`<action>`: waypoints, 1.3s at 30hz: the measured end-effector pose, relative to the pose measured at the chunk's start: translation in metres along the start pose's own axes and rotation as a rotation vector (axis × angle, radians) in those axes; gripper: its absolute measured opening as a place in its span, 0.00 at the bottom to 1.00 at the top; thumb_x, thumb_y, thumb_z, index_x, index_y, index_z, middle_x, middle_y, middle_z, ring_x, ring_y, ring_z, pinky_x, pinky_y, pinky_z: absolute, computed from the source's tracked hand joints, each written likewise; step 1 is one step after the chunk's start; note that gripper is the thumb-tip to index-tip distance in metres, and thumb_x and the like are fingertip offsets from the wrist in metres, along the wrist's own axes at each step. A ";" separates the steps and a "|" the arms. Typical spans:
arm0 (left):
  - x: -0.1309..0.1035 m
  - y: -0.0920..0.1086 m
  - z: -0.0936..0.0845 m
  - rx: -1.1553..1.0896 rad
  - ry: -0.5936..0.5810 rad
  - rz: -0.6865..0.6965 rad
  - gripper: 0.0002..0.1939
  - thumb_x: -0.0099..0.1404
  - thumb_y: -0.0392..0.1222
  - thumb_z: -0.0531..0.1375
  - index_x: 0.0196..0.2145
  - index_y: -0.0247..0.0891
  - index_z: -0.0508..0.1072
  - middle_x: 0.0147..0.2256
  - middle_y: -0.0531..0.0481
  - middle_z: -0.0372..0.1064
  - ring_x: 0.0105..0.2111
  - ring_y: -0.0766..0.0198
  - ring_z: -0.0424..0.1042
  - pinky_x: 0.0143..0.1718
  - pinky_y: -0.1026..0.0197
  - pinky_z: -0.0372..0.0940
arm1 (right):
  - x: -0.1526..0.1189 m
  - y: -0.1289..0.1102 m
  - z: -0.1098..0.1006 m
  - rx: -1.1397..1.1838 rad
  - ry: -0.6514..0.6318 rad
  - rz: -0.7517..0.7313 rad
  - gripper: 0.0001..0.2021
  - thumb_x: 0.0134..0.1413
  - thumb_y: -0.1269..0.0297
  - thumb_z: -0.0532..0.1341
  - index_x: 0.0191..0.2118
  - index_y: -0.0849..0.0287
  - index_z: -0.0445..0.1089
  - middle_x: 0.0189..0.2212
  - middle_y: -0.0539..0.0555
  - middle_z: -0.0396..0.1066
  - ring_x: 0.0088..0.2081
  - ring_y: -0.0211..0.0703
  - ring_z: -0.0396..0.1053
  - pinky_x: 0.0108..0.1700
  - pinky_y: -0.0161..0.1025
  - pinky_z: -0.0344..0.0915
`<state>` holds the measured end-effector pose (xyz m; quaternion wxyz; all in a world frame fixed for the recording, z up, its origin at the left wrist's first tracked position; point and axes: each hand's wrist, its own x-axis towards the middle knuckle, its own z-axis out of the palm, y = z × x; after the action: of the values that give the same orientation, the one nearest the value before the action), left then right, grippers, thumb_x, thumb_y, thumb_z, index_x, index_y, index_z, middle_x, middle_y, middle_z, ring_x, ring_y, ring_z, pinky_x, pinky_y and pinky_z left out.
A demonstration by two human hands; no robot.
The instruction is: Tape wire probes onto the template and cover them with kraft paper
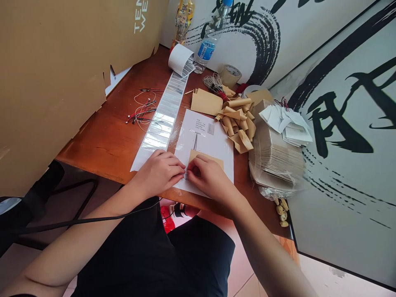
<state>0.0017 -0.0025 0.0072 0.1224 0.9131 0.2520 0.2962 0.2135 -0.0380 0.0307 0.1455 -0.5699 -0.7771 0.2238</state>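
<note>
My left hand (162,173) and my right hand (206,175) meet over the lower part of a white printed sheet (182,144). Both have their fingers pinched together, the tips nearly touching. Whatever lies between the fingertips is too small or hidden to name. Under my right hand lies a small brown paper card (213,160), partly covered by the fingers. Beside my left hand runs a strip of glossy labels (159,123), unrolled from a white roll (179,60) at the back.
Wires (144,111) lie left of the strip. Curled brown papers (238,119), a flat brown stack (206,102) and a wrapped pile of cards (275,154) are on the right. A water bottle (206,49) and tape (230,75) stand behind; a large cardboard box (62,82) is at left.
</note>
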 end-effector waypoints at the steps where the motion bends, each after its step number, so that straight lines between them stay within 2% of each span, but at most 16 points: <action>1: 0.000 0.000 0.000 -0.001 0.001 0.002 0.09 0.73 0.39 0.60 0.40 0.38 0.82 0.42 0.53 0.82 0.43 0.59 0.76 0.47 0.52 0.63 | 0.000 0.000 0.000 -0.005 0.001 -0.001 0.03 0.60 0.71 0.59 0.34 0.58 0.68 0.32 0.52 0.69 0.32 0.42 0.67 0.36 0.38 0.62; 16: 0.000 0.000 -0.001 -0.003 -0.009 0.001 0.08 0.73 0.39 0.61 0.40 0.40 0.82 0.42 0.53 0.82 0.43 0.59 0.76 0.48 0.53 0.62 | 0.001 -0.003 -0.005 -0.021 -0.030 0.016 0.04 0.59 0.73 0.59 0.34 0.60 0.70 0.32 0.53 0.71 0.32 0.41 0.68 0.35 0.38 0.62; 24: 0.002 0.001 0.000 -0.003 -0.010 -0.003 0.08 0.73 0.40 0.62 0.40 0.39 0.82 0.42 0.53 0.82 0.43 0.59 0.76 0.48 0.52 0.62 | 0.000 -0.001 -0.005 -0.038 0.005 -0.017 0.04 0.59 0.74 0.60 0.34 0.60 0.71 0.32 0.54 0.70 0.33 0.42 0.68 0.37 0.38 0.62; 39: 0.007 0.002 -0.003 -0.001 -0.079 -0.052 0.08 0.72 0.41 0.62 0.41 0.42 0.83 0.44 0.52 0.83 0.46 0.57 0.77 0.49 0.50 0.63 | 0.002 -0.004 -0.009 -0.065 -0.015 -0.007 0.05 0.58 0.74 0.59 0.33 0.61 0.71 0.32 0.56 0.70 0.33 0.43 0.67 0.38 0.39 0.61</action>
<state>0.0057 -0.0004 0.0132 0.1402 0.9172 0.2703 0.2569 0.2141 -0.0348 0.0405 0.1217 -0.5701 -0.7870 0.2022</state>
